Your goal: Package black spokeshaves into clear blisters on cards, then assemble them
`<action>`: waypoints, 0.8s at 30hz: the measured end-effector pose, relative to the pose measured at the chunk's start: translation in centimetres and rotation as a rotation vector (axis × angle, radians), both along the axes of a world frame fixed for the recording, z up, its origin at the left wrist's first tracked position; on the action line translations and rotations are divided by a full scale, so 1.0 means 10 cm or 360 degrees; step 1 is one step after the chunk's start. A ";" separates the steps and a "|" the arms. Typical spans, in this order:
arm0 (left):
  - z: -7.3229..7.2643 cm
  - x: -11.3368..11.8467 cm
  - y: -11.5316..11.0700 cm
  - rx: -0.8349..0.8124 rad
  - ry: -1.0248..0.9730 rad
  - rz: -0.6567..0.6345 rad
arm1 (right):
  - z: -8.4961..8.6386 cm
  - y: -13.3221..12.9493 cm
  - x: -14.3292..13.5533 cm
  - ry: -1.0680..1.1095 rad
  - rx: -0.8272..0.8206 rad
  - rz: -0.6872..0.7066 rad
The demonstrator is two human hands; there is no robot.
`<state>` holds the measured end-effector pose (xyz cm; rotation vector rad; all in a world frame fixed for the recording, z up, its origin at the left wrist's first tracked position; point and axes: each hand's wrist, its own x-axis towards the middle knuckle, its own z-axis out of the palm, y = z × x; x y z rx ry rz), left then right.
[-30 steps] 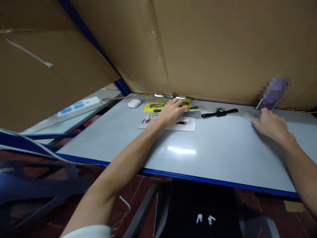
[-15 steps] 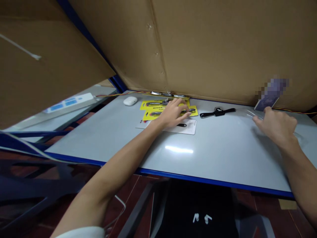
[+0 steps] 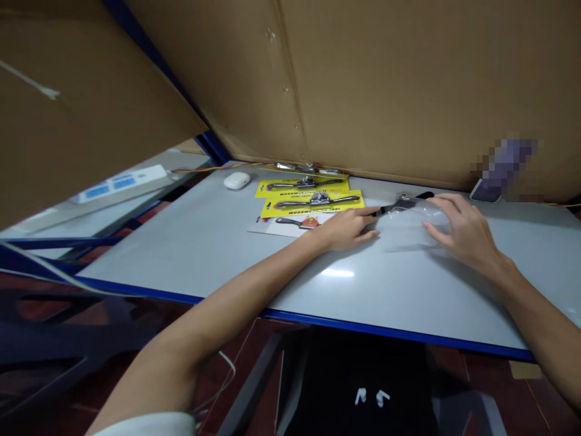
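Observation:
My left hand (image 3: 347, 230) reaches over the card packs, fingers stretched out and thumb apart. Its fingertips are at the left handle end of a black spokeshave (image 3: 402, 204) on the table; firm contact cannot be made out. Between the thumb and fingers of my right hand (image 3: 467, 233) is a clear plastic blister shell (image 3: 406, 227), blurred and overlapping the spokeshave. A white printed card (image 3: 267, 226) lies partly beneath my left hand. Behind it, a yellow card pack (image 3: 276, 209) and another yellow pack (image 3: 267, 189) each carry a metal spokeshave.
A third pack (image 3: 308, 169) rests by the cardboard wall (image 3: 385, 91). A white earbud case (image 3: 236, 180) sits at the back left, and a phone (image 3: 488, 189) leans at the back right. A power strip (image 3: 120, 183) lies on the left side surface. Blue edging (image 3: 385, 332) bounds the table's front.
My left hand has moved right, from above the cards to the spokeshave's handle end. My right hand has brought the clear shell leftward, over the spokeshave.

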<state>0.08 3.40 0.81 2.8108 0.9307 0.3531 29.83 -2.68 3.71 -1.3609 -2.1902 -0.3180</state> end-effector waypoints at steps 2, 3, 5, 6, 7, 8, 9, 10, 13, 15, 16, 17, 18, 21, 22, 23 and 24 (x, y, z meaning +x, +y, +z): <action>0.02 0.02 -0.02 -0.0023 -0.0057 0.0018 | -0.01 0.01 -0.01 0.0124 -0.0003 0.0117; 0.03 0.03 -0.03 -0.0016 -0.0079 0.0036 | -0.02 0.01 -0.02 0.0191 -0.0004 0.0161; 0.03 0.07 -0.06 0.0033 -0.0089 0.0097 | -0.02 0.00 -0.05 0.0318 -0.0001 0.0201; 0.03 0.10 -0.07 0.0071 -0.0075 0.0131 | -0.03 0.00 -0.06 0.0370 0.0003 0.0201; 0.02 0.12 -0.08 0.0113 -0.0053 0.0157 | -0.03 -0.01 -0.07 0.0415 0.0014 0.0193; 0.01 0.14 -0.09 0.0149 -0.0029 0.0165 | -0.04 -0.02 -0.09 0.0449 0.0033 0.0180; 0.00 0.16 -0.10 0.0173 -0.0007 0.0160 | -0.05 -0.03 -0.09 0.0471 0.0059 0.0169; -0.01 0.17 -0.10 0.0182 0.0013 0.0144 | -0.06 -0.03 -0.10 0.0480 0.0090 0.0165; -0.03 0.18 -0.08 0.0156 0.0052 0.0104 | -0.09 -0.03 -0.08 0.0448 0.0193 0.0173; -0.03 0.17 -0.08 0.0143 0.0059 0.0060 | -0.10 0.00 -0.05 0.0401 0.0225 0.0149; -0.02 0.17 -0.09 0.0141 0.0064 0.0019 | -0.10 0.01 -0.04 0.0382 0.0231 0.0126; -0.02 0.17 -0.10 0.0140 0.0067 -0.0029 | -0.11 0.03 -0.03 0.0369 0.0231 0.0103; -0.01 0.17 -0.11 0.0138 0.0070 -0.0078 | -0.11 0.05 -0.03 0.0365 0.0232 0.0088; -0.01 0.19 -0.19 0.0114 0.0059 -0.0181 | -0.13 0.08 -0.03 0.0381 0.0225 0.0077; -0.01 0.21 -0.22 0.0099 0.0055 -0.0211 | -0.14 0.09 -0.03 0.0385 0.0215 0.0067; -0.01 0.23 -0.25 0.0082 0.0058 -0.0248 | -0.14 0.09 -0.04 0.0385 0.0199 0.0052; 0.00 0.25 -0.28 0.0064 0.0068 -0.0290 | -0.14 0.09 -0.05 0.0381 0.0183 0.0035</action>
